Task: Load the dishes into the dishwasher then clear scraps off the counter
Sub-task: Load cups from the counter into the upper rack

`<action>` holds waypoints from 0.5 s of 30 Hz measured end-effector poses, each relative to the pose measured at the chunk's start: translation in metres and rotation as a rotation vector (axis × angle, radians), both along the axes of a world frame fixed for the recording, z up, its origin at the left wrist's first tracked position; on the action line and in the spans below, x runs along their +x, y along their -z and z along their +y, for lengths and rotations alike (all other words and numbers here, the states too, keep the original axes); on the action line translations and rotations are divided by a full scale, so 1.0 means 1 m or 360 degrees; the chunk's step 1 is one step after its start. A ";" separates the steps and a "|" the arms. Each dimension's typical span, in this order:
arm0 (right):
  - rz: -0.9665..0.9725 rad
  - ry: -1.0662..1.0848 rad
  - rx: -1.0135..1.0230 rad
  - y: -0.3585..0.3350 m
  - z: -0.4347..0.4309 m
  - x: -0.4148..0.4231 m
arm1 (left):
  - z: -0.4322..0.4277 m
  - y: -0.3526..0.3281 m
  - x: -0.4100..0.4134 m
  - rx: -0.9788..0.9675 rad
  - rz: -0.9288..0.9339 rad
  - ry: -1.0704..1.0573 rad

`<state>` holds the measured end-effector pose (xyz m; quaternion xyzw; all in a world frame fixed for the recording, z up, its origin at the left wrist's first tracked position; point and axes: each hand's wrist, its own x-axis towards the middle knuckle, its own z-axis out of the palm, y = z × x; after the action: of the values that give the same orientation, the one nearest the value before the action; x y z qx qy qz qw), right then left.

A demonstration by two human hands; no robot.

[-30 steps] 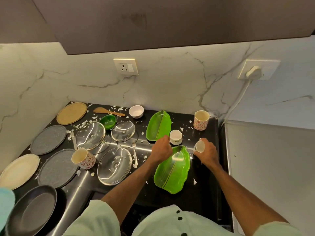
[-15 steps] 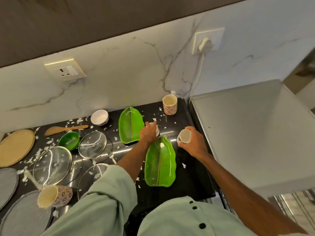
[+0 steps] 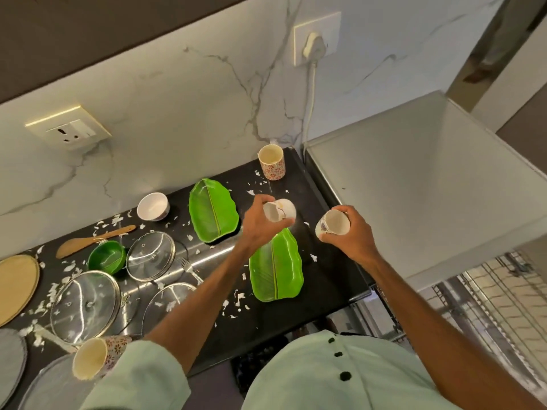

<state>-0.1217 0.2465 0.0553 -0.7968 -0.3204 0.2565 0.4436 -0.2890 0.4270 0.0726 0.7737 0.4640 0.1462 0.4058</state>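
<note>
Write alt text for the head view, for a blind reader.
A person's left hand grips a small white cup and the right hand grips a second cup above a black counter strewn with white scraps, green leaf-shaped plates, glass lids and floral mugs. A wire rack shows at lower right.

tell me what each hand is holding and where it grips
Left hand grips a small white cup by its side; right hand grips a second cup around its body.
</note>
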 end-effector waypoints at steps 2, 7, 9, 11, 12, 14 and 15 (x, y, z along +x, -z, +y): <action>0.0039 0.0066 0.0004 0.000 -0.016 0.001 | -0.024 0.003 0.006 -0.0279 -0.0085 -0.0017; 0.0092 0.0205 -0.0003 -0.001 -0.066 0.004 | -0.077 0.021 0.024 -0.0952 -0.0263 0.0030; 0.0145 0.0280 -0.0018 0.000 -0.088 0.004 | -0.095 0.023 0.033 -0.1087 -0.0255 0.0091; 0.0211 0.0373 -0.0041 0.003 -0.109 0.006 | -0.112 0.025 0.043 -0.1130 -0.0196 0.0182; 0.0238 0.0417 -0.0049 0.003 -0.119 0.007 | -0.120 0.024 0.049 -0.1135 -0.0167 0.0231; 0.0296 0.0499 -0.0064 0.003 -0.137 0.012 | -0.134 0.024 0.062 -0.1140 -0.0120 0.0371; 0.0335 0.0546 -0.0066 0.003 -0.145 0.015 | -0.142 0.023 0.068 -0.1149 -0.0104 0.0450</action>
<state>-0.1062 0.1014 0.0522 -0.8174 -0.1263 0.2656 0.4954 -0.2205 0.2854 0.0499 0.6323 0.3613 -0.0595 0.6828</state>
